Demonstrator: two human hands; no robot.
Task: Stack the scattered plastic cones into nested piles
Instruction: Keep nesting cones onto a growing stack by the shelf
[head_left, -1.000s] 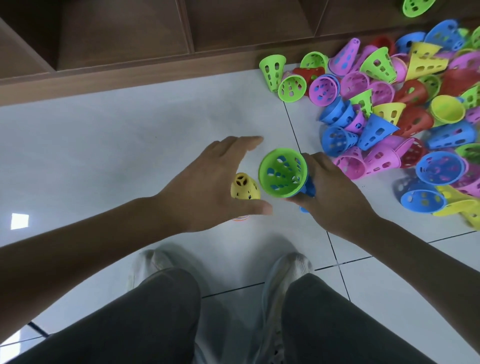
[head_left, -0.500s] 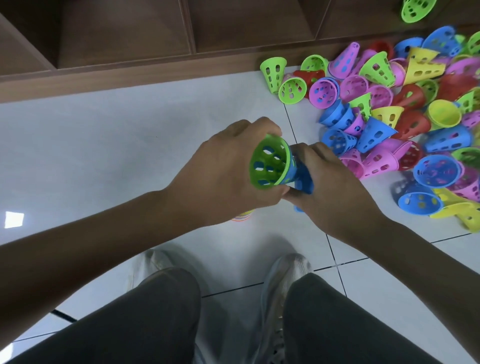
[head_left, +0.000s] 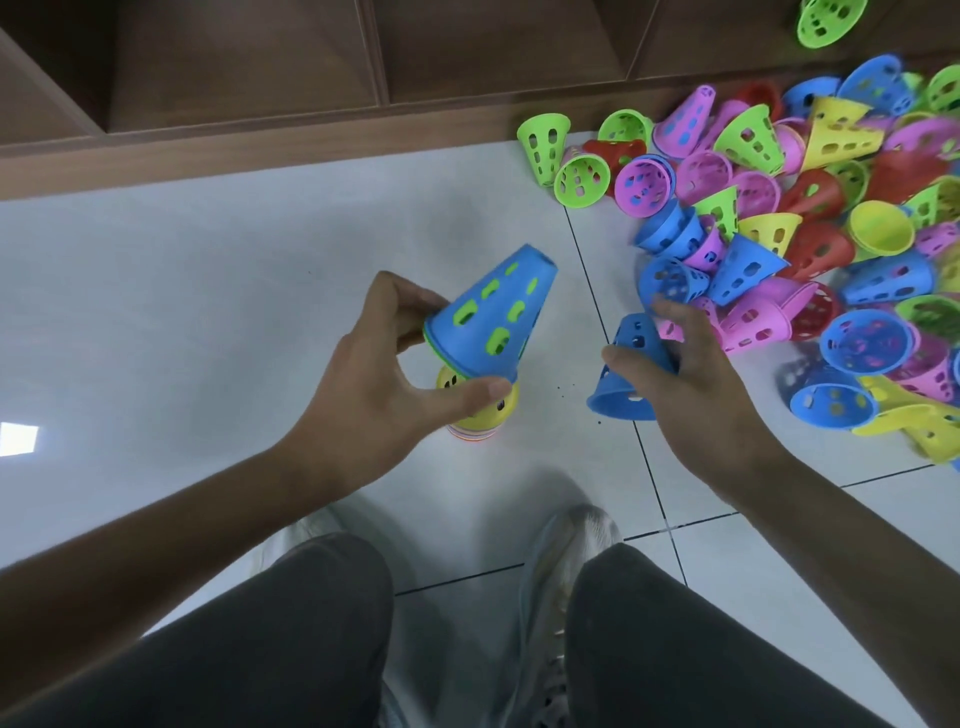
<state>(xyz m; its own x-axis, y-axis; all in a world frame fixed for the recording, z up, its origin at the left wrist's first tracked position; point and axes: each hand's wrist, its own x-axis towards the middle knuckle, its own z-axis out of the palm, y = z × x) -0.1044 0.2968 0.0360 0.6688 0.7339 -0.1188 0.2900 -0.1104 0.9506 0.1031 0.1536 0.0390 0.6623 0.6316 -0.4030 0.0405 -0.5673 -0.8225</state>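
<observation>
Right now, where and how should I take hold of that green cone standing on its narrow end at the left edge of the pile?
Grip the green cone by its wide rim, coming from above and from the left. Its open mouth faces up, the floor on its left is bare, and another green cone crowds its right side. Pinch across the rim, one finger inside, probably.

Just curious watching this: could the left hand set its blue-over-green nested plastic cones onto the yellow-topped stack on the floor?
Probably yes. The left hand holds the blue-over-green nested cones right above the yellow-topped stack, with nothing between; the right hand, gripping another blue cone, is off to the side.
</observation>
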